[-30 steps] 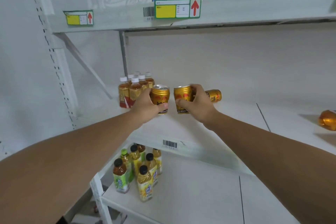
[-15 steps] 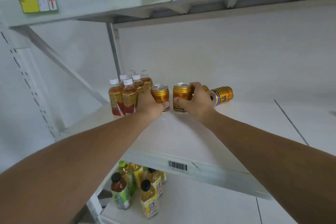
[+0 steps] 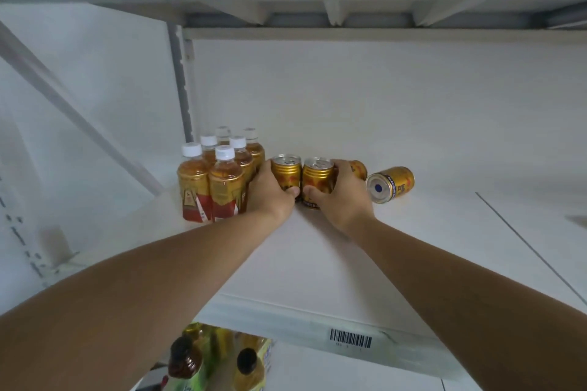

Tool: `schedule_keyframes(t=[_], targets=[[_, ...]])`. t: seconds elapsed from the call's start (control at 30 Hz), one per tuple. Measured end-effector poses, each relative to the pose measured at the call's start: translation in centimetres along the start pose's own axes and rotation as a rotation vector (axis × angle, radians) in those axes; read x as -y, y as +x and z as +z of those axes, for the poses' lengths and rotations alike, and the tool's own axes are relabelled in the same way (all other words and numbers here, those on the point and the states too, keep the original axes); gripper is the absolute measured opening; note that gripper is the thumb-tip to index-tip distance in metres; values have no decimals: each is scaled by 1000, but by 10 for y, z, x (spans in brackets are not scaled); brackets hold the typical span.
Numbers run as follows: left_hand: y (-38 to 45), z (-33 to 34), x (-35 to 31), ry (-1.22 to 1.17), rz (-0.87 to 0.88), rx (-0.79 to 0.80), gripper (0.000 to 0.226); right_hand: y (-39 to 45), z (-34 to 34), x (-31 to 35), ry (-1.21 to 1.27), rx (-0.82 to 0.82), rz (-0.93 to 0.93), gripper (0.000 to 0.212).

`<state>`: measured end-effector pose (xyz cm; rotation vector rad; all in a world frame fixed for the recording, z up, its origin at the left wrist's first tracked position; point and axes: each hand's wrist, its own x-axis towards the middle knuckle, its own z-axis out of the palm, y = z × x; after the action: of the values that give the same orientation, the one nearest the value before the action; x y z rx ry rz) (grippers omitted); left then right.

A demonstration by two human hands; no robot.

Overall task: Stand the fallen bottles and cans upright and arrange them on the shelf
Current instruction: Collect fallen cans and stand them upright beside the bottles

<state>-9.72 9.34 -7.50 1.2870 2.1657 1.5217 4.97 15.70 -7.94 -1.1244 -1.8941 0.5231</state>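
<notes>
Two gold cans stand upright side by side on the white shelf (image 3: 317, 257). My left hand (image 3: 270, 197) grips the left can (image 3: 287, 170), and my right hand (image 3: 341, 197) grips the right can (image 3: 317, 173). Just left of them stands a cluster of several tea bottles (image 3: 219, 174) with white caps. A gold can (image 3: 390, 184) lies on its side to the right of my right hand, its base facing me. Another fallen can (image 3: 359, 168) shows partly behind my right hand.
The upper shelf (image 3: 317, 0) hangs low overhead with price labels on its edge. A lower shelf holds dark-capped bottles (image 3: 219, 362). A diagonal brace (image 3: 79, 117) and upright post (image 3: 181, 82) stand at the left. A barcode sticker (image 3: 350, 338) marks the shelf's front edge.
Both hands pushed the two cans deeper onto the shelf and closer together, beside the bottles. The view moved in closer and lower under the upper shelf.
</notes>
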Motion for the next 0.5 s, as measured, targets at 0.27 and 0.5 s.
schedule_keyframes(t=[0.27,0.5], targets=[[16,9,3,-20,22,56,74,8,4,0,-4,-46,16,74],[19,14,5,-16,64,61,75,13,6,-4,10,-52,17,76]])
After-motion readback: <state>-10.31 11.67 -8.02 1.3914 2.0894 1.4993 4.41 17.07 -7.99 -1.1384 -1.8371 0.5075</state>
